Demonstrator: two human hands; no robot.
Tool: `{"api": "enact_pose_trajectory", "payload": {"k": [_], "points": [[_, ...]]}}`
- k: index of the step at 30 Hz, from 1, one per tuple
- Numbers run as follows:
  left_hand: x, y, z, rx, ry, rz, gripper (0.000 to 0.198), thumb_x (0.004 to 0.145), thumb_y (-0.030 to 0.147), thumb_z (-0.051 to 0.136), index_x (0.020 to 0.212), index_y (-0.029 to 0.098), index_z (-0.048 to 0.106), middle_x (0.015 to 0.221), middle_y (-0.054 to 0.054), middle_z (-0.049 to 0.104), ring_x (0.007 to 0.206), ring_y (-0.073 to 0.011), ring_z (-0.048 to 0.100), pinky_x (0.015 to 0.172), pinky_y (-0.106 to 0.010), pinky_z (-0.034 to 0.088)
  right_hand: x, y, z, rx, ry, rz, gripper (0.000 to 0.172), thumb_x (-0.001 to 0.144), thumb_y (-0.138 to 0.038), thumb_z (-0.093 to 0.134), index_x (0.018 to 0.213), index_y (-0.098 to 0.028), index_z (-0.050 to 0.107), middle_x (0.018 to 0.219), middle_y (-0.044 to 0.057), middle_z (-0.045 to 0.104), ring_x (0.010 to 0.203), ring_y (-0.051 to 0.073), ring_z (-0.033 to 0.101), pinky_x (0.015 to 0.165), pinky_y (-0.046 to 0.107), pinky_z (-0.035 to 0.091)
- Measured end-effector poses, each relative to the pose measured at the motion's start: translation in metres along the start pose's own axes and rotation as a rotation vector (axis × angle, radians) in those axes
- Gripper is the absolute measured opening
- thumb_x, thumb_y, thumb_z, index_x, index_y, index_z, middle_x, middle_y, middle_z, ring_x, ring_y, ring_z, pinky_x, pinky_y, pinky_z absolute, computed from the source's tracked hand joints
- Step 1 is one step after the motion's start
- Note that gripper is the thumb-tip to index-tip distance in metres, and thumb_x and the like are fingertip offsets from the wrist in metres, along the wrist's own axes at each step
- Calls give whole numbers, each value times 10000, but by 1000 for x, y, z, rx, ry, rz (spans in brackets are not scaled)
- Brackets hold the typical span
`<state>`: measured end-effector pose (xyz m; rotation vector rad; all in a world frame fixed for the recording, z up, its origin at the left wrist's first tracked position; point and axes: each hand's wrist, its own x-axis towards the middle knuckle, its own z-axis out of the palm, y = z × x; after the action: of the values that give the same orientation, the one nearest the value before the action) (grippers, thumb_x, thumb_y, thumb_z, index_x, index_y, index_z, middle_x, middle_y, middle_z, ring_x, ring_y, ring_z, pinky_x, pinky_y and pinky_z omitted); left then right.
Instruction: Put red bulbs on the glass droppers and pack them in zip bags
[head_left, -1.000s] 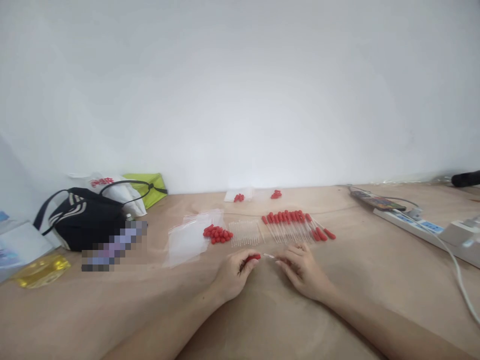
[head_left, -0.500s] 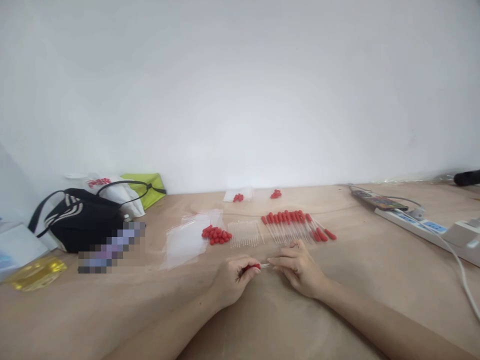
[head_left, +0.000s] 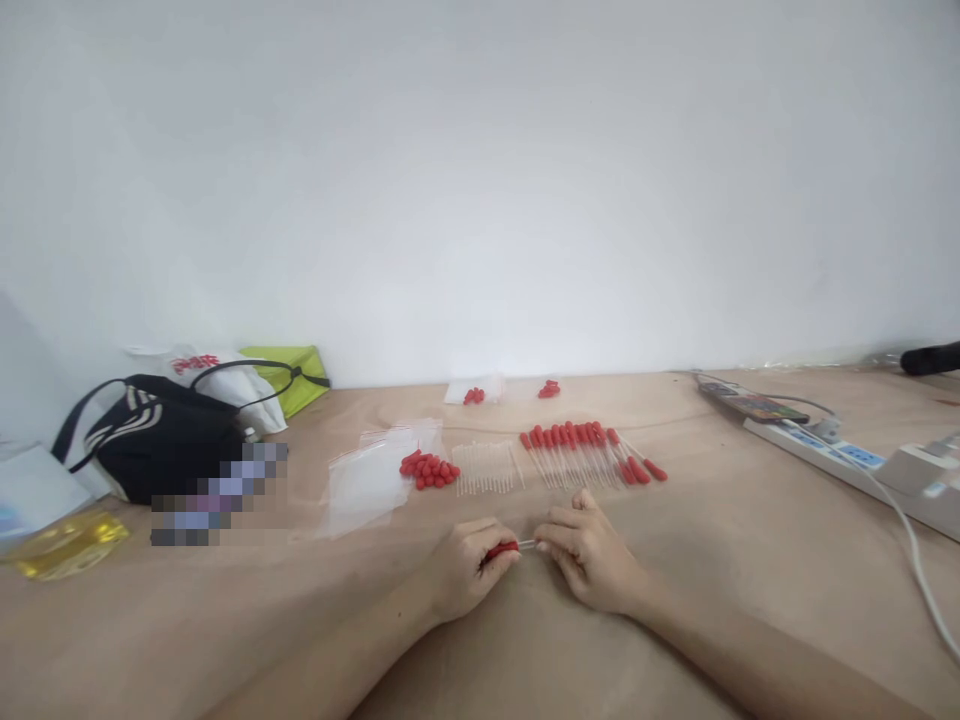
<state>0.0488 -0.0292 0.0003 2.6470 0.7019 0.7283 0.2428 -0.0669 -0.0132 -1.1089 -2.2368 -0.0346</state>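
Note:
My left hand (head_left: 469,565) is closed around a small red rubber bulb (head_left: 501,549) near the middle of the wooden table. My right hand (head_left: 589,555) pinches a thin clear tube (head_left: 526,544) whose end meets the bulb. The two hands nearly touch. Beyond them lie a pile of loose red bulbs (head_left: 429,469), a row of bare clear tubes (head_left: 487,468) and a row of tubes with red bulbs fitted (head_left: 589,452).
Clear zip bags (head_left: 371,480) lie left of the bulbs. A black bag (head_left: 161,435), a green pouch (head_left: 289,375) and a yellow packet (head_left: 64,545) sit at the left. A power strip (head_left: 847,455) with cables and a phone (head_left: 754,405) lie at the right. Small bulb clusters (head_left: 474,396) rest near the wall.
Both hands have drawn closer to me and closer together. The clear tube's end has gone further toward the red bulb, so less of the tube shows between the hands.

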Motion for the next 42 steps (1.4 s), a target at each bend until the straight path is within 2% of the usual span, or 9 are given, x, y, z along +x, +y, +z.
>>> {"api": "enact_pose_trajectory", "payload": {"k": [7,10,17,19,22,25,28,37,42], "points": [[1,-3,2,10,-60,58,206,858,219,383,810,157,574,737,-45,579,660,-137,525,618,-228,415,0,-7,0,97,-88,101,243,839,-157,341,724,-182,554,658,9,562,617,116,476,644,271,264],[2,-2,2,0,-33,34,216,869,220,371,856,161,578,778,-54,586,696,-144,535,651,-237,424,2,-6,-2,123,-97,119,249,855,-161,331,750,-188,555,687,7,580,635,112,497,649,267,278],[4,-5,3,-63,70,-98,226,839,191,426,1038,196,532,897,-42,554,730,-134,540,685,-243,442,0,-2,-12,-172,-39,37,190,804,-196,421,768,-202,608,676,36,597,704,163,480,634,304,225],[4,-7,3,-56,125,-198,315,801,180,468,1115,198,462,924,-39,527,649,-118,520,641,-252,451,-1,4,-17,-231,9,128,202,796,-197,421,745,-201,617,696,40,613,706,165,489,643,308,228],[5,-8,3,-40,118,-300,310,748,153,507,1054,181,464,867,-21,525,588,-109,495,622,-269,450,4,23,-25,-242,119,440,231,792,-232,410,738,-215,634,746,26,644,718,162,527,694,310,258],[6,-6,1,-53,68,-274,173,743,139,502,911,177,517,840,-23,539,682,-134,520,634,-261,444,17,48,-31,-191,160,781,269,785,-286,395,718,-226,648,746,13,660,722,168,564,684,292,299],[6,-5,0,-75,57,-252,108,749,142,501,844,174,540,837,-31,542,733,-144,526,631,-245,444,32,70,-31,-183,158,977,253,761,-305,415,790,-216,650,798,33,669,772,193,581,678,291,324],[6,-4,-3,-105,35,-265,84,751,145,502,780,162,579,800,-26,533,639,-112,506,602,-228,444,39,92,-16,-276,89,1037,264,748,-352,436,867,-203,619,844,57,662,856,230,574,766,349,309],[6,-6,-4,-98,28,-252,86,751,152,506,796,160,580,807,-30,530,643,-113,502,601,-227,436,41,87,-17,-359,100,962,245,744,-383,454,799,-202,609,815,55,657,858,237,556,783,378,270]]}}
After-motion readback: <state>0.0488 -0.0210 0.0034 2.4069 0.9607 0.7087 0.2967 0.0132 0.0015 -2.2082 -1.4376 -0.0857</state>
